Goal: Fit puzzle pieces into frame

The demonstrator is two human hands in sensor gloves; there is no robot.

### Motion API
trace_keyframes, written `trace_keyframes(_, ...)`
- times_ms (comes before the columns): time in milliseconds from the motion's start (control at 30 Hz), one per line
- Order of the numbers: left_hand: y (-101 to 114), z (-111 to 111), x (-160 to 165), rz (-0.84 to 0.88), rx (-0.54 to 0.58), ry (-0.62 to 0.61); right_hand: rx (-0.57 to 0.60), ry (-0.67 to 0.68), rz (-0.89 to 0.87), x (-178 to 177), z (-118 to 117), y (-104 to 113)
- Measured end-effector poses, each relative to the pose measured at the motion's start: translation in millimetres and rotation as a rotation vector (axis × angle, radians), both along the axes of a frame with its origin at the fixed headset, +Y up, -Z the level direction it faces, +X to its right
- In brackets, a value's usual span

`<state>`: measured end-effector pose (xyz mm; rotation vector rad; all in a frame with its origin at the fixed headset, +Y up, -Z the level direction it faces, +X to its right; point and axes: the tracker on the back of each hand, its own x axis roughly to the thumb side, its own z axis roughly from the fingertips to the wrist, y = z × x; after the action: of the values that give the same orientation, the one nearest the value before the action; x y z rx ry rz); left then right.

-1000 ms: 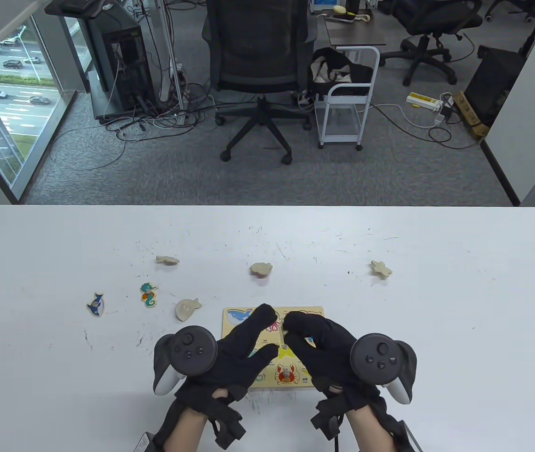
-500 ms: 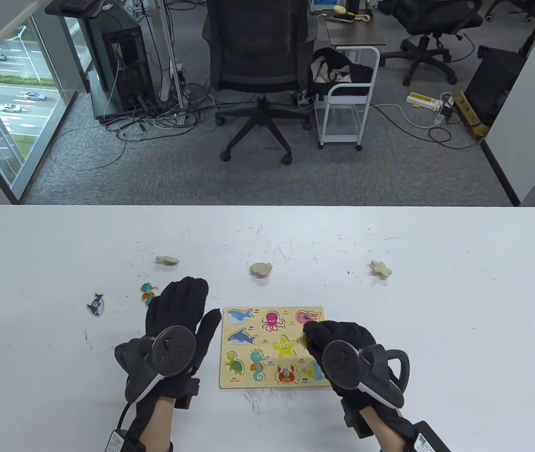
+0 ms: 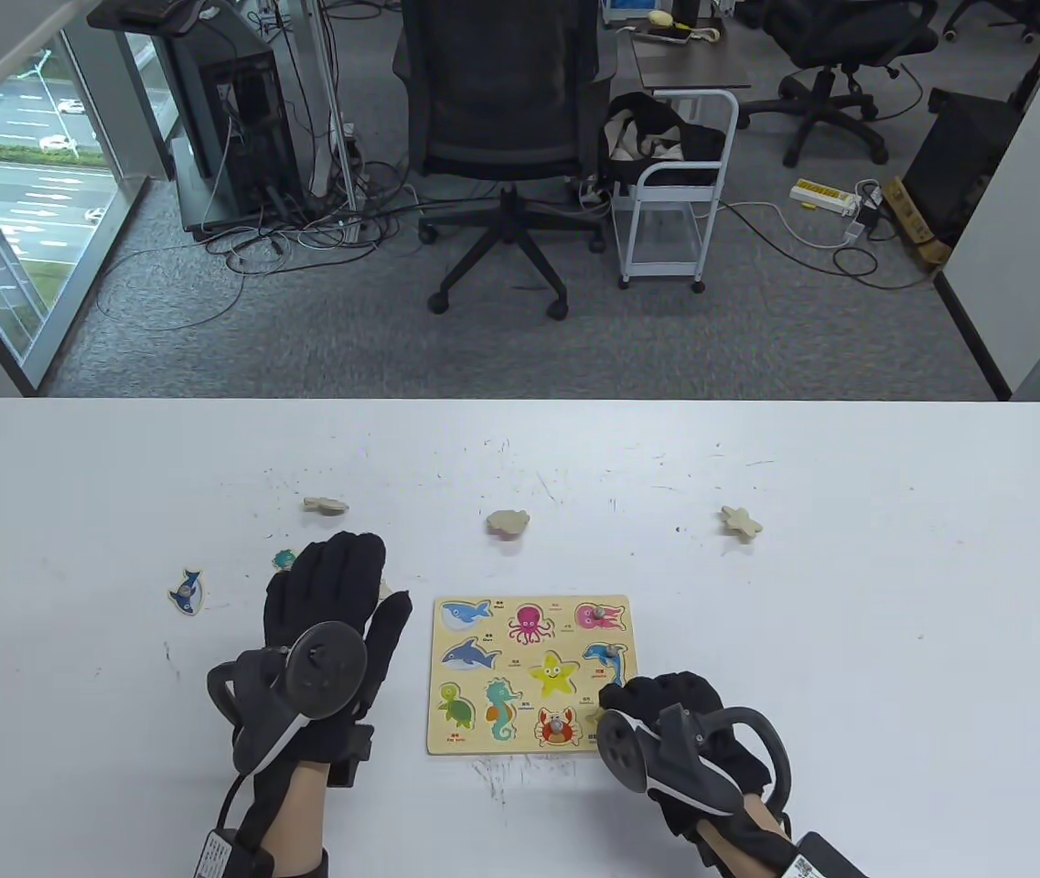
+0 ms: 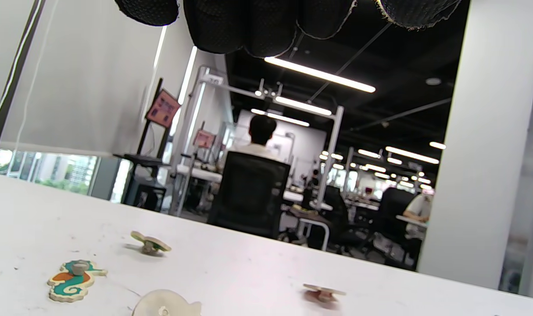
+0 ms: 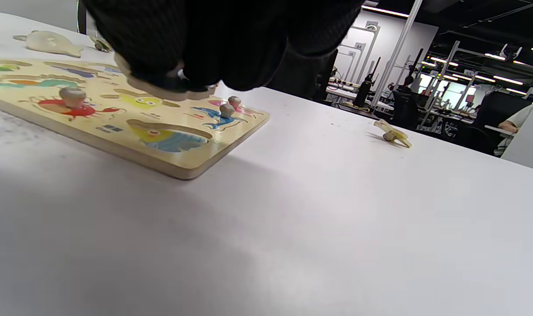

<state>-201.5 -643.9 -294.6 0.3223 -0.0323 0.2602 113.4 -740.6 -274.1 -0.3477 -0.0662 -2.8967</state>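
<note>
The wooden puzzle frame [image 3: 435,677] lies near the table's front edge, with a crab [image 3: 556,727], a dolphin [image 3: 606,655] and a pink piece [image 3: 600,615] seated in it. My left hand [image 3: 378,576] is open and flat, left of the frame, over a pale face-down fish piece [image 4: 163,307] and part of the seahorse piece [image 3: 284,559]. My right hand [image 3: 618,702] is curled over the frame's near right corner. In the right wrist view it [image 5: 183,66] holds a pale puzzle piece [image 5: 161,91] a little above the empty fish slot [image 5: 169,136].
Loose pieces lie on the table: a blue shark [image 3: 186,590] at the left, and pale face-down pieces behind the frame [image 3: 326,504], [image 3: 508,522] and at the right [image 3: 741,521]. An office chair [image 3: 501,137] stands beyond the far edge.
Both hands have left the middle of the frame. My left hand moved left to the loose pieces. My right hand drew back to the near right corner, uncovering the dolphin.
</note>
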Motion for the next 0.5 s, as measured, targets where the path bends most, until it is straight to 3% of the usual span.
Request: trace_keyframes(500, 5, 5, -7, 0.058, 0.017, -0.013, -0.021, -0.019, 0.128, -16, -13, -20)
